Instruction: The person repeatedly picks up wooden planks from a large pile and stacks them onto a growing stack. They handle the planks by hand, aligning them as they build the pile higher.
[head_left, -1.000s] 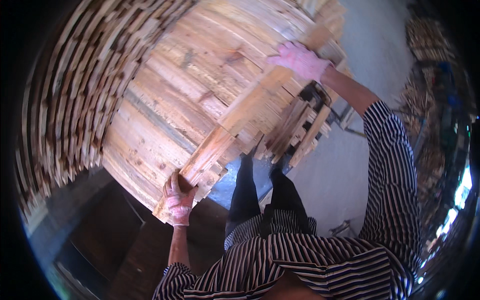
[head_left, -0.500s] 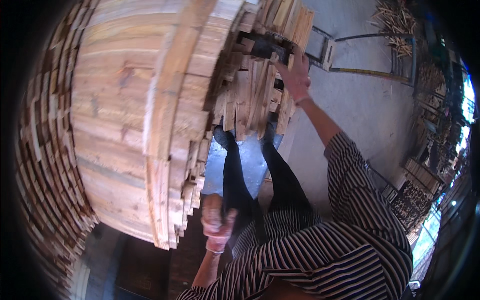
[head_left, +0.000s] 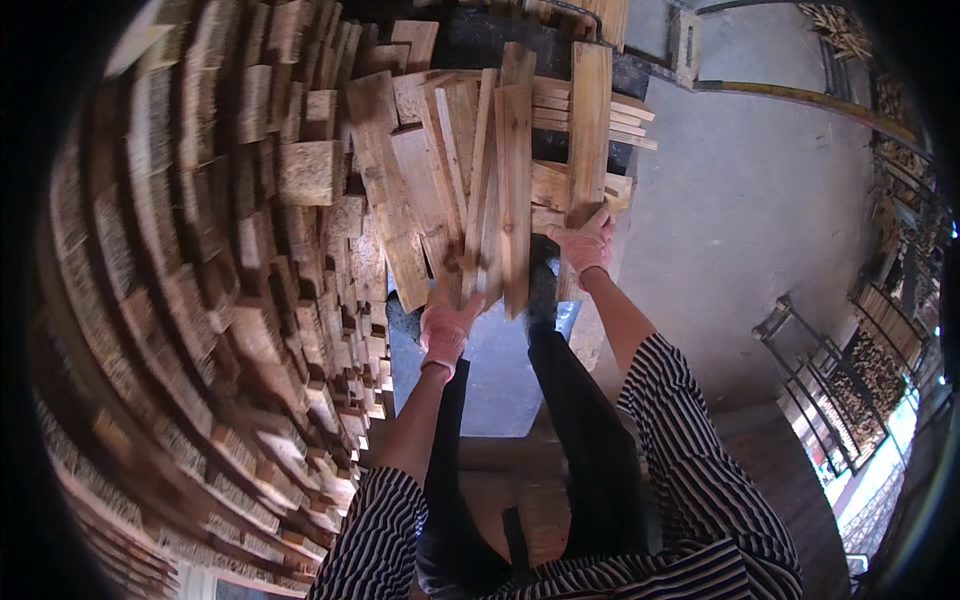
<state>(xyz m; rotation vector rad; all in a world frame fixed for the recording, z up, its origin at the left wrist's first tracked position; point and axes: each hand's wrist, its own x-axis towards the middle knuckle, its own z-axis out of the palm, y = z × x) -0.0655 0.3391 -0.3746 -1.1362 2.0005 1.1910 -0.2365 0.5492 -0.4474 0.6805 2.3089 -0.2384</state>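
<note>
Several loose wooden boards (head_left: 514, 190) lie side by side on a pile in front of me, fanned slightly apart. My right hand (head_left: 588, 242), in a pale pink glove, is closed around the near end of a long wooden board (head_left: 590, 130) at the pile's right side. My left hand (head_left: 447, 325), gloved alike, is at the near ends of the boards left of the middle. Its thumb and forefinger are apart beside a narrow wooden strip (head_left: 480, 170); the other fingers are partly hidden.
A tall stack of boards (head_left: 260, 240) rises close on my left, its ends jutting unevenly. My dark shoes (head_left: 542, 292) stand by the pile on a grey-blue surface (head_left: 500, 385). A metal frame (head_left: 800, 92) lies on the floor at far right; a rack of wood (head_left: 865, 385) stands farther right.
My left hand has moved forward from near my lap to the board ends. My right hand has come nearer and now grips a board. The view has shifted, showing more of the left stack's ends.
</note>
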